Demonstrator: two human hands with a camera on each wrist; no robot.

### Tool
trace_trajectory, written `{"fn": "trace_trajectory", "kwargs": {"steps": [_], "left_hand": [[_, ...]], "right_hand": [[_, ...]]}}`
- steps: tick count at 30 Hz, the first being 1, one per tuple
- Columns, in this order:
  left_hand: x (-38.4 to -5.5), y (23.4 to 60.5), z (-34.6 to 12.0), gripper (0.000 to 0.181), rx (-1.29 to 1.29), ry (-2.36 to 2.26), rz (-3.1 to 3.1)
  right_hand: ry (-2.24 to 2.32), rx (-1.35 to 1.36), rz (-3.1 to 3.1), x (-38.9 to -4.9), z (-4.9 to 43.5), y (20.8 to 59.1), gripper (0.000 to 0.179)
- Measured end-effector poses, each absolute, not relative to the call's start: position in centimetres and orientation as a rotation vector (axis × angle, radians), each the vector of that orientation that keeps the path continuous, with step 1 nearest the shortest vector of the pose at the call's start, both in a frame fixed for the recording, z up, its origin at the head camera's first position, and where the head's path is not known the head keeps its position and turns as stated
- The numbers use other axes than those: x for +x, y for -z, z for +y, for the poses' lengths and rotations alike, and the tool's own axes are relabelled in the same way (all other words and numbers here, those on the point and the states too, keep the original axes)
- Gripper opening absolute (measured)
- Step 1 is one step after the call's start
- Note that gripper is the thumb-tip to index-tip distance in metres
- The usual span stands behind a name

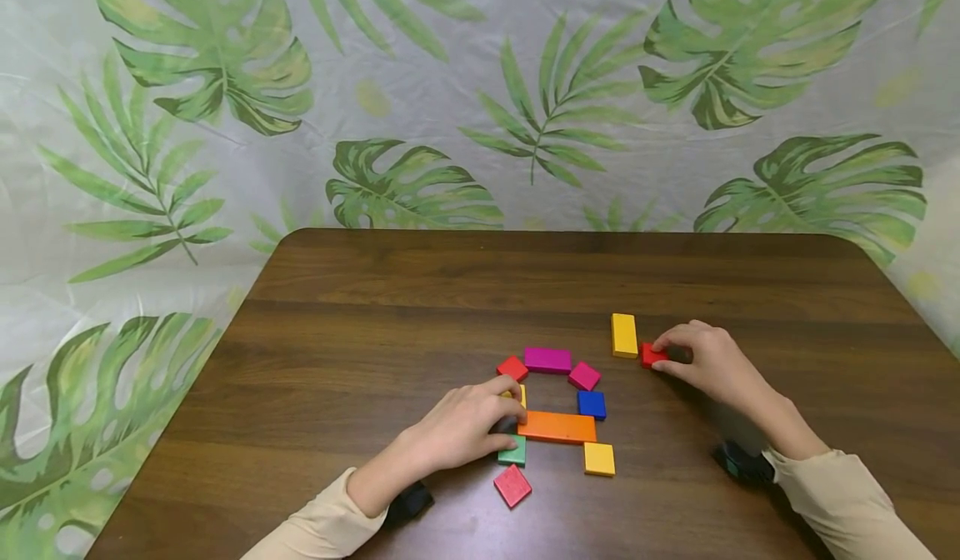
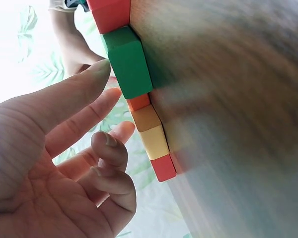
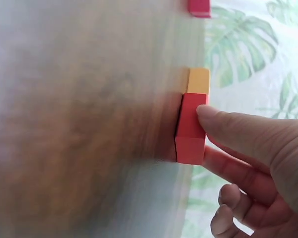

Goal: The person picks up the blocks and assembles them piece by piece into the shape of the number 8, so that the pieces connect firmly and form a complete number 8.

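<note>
My right hand [image 1: 712, 364] pinches a small red block [image 1: 649, 356] between thumb and fingers, low over the table beside a yellow rectangular block [image 1: 624, 335]. In the right wrist view the thumb lies on the top edge of that red block [image 3: 192, 116]. My left hand [image 1: 463, 425] rests over the left side of a block outline, its thumb at a green block [image 1: 513, 452]. Its fingertips are by the left end of a long orange block [image 1: 557, 427] and over a partly hidden yellow block [image 1: 522, 393]. The left wrist view shows the thumb touching the green block [image 2: 131, 69].
Above the orange block lie a red block [image 1: 512, 367], a magenta block [image 1: 547, 361], a pink block [image 1: 584, 375] and a blue block [image 1: 592, 404]. Below are a yellow square block [image 1: 599, 459] and a rosy red block [image 1: 513, 486]. A leaf-patterned cloth [image 1: 420, 85] hangs behind the brown table [image 1: 420, 293].
</note>
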State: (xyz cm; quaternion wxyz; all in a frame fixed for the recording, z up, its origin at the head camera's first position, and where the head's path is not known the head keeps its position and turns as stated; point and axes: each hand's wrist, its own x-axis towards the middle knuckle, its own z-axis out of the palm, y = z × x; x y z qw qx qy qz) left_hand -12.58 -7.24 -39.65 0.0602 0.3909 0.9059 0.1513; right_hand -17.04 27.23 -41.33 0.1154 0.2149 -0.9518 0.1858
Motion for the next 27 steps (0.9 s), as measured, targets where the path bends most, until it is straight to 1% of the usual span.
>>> {"fn": "trace_trajectory", "kwargs": {"steps": [11, 27], "left_hand": [[-12.6, 39.5, -7.2, 0.02, 1.18, -0.459, 2.744], [-12.4, 39.5, -7.2, 0.02, 1.18, -0.471, 2.748]], "right_hand": [[-0.482, 0.657, -2.827, -13.9, 26.5, 40.7, 0.018], [-0.506, 0.83, -2.629, -8.4, 25.2, 41.4, 0.029]]}}
